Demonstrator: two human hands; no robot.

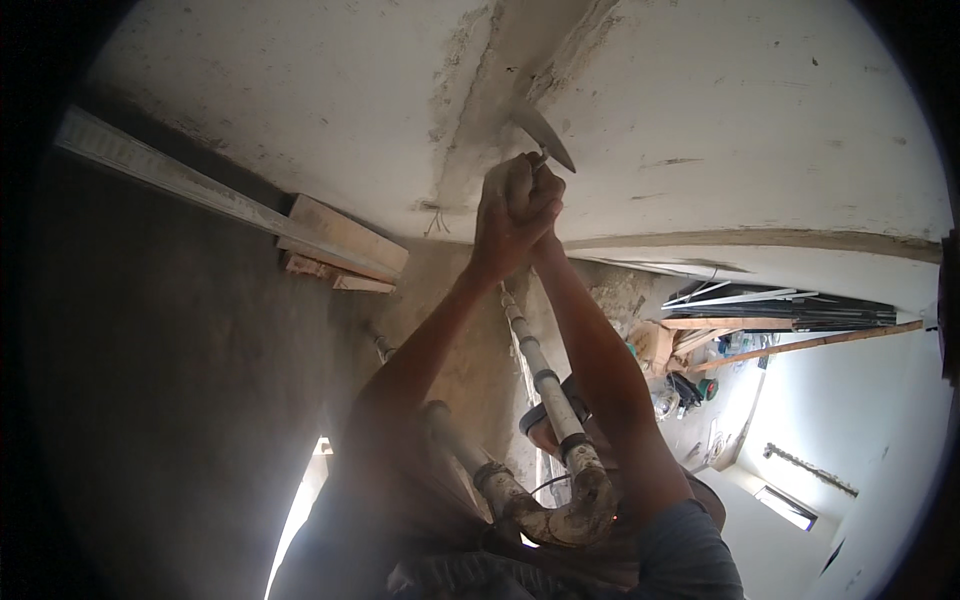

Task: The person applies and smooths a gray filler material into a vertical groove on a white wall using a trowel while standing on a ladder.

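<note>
Both my arms reach up, and my hands are clasped together on a trowel (545, 135). Its pointed metal blade lies against or very close to a grey plaster strip (500, 90), which runs across a white, stained surface (720, 110). My left hand (497, 228) is closed, its fingers overlapping those of my right hand (546, 195), which is closed too. Between them the trowel's handle is hidden, so how each hand shares the grip cannot be made out. Thin wires (435, 220) poke out beside the strip, left of my hands.
A dirty white pipe (535, 355) runs below my arms to a bend (580, 510) near my body. At left, a long pale straightedge (180, 175) meets a wooden board (345, 235). Stacked dark lengths (820, 312), a timber pole (810, 345) and assorted clutter lie at right.
</note>
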